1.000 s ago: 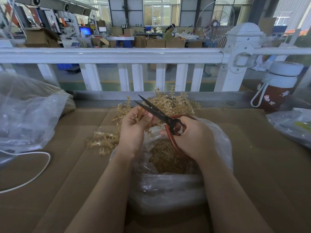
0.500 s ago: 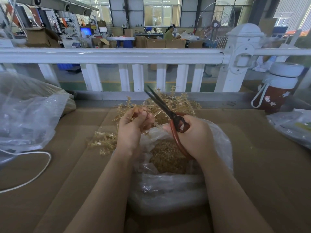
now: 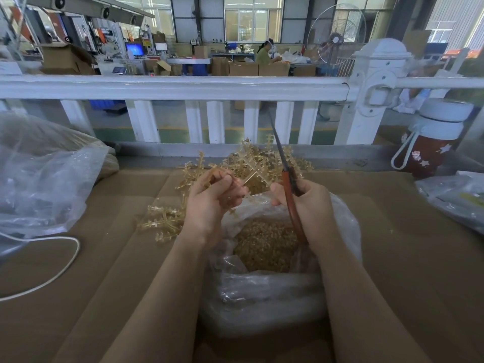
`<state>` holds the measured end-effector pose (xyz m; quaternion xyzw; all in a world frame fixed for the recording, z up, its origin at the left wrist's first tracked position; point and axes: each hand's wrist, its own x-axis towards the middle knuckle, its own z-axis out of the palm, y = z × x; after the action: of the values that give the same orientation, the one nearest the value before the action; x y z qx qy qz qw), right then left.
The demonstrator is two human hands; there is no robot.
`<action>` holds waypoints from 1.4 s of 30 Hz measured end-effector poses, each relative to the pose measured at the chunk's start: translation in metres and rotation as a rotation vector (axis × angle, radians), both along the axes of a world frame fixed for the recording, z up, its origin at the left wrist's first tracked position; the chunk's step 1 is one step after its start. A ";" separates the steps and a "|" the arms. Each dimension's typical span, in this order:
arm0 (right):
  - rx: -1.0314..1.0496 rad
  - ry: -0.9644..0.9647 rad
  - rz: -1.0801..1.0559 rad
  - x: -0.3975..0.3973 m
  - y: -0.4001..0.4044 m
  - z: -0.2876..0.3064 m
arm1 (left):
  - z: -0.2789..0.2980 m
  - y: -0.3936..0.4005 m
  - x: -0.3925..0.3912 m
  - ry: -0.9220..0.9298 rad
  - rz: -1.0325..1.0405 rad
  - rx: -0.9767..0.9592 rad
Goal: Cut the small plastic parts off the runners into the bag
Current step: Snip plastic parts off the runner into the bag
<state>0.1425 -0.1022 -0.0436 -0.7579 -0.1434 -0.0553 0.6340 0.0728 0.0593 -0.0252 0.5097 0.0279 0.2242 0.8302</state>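
Amber plastic runners lie heaped toward the far edge of the cardboard-covered bench, with a few more spread just left of the left hand. That hand's grip is closed on a single runner, pinched between thumb and curled fingers above the near-left rim of the bag. The clear bag sits open in the middle of the bench between both forearms, holding a mound of cut small parts. The right hand grips the red handles of the scissors, its fingers wrapped round them; the dark blades are together and point up and away toward the white railing. Scissors and held runner are near each other but apart. At the left edge rests a crumpled plastic bag with a white cable looping beside it. Near the far right corner stands a red bottle with a white lid.
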 end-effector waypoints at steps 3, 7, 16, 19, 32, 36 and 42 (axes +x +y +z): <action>0.024 0.019 0.015 -0.002 0.000 0.002 | -0.001 0.001 0.000 0.013 -0.007 -0.003; 0.068 0.019 0.053 -0.005 0.001 0.006 | -0.002 0.002 0.002 0.027 -0.054 -0.045; 0.035 0.005 0.169 -0.009 0.003 0.008 | 0.000 -0.009 -0.005 0.193 -0.208 0.038; 0.018 -0.001 0.196 -0.010 0.004 0.008 | 0.000 -0.012 -0.004 0.199 -0.203 0.043; -0.016 -0.021 0.224 -0.014 0.004 0.012 | 0.000 -0.011 -0.004 0.135 -0.222 0.138; -0.011 -0.040 0.129 -0.013 0.003 0.010 | -0.002 -0.005 -0.002 0.107 -0.153 0.068; -0.255 -0.187 0.027 -0.010 0.000 0.002 | -0.001 0.002 0.000 0.143 -0.091 -0.125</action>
<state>0.1325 -0.1020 -0.0419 -0.8218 -0.2178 -0.0983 0.5172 0.0727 0.0616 -0.0265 0.4725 0.0776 0.1471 0.8655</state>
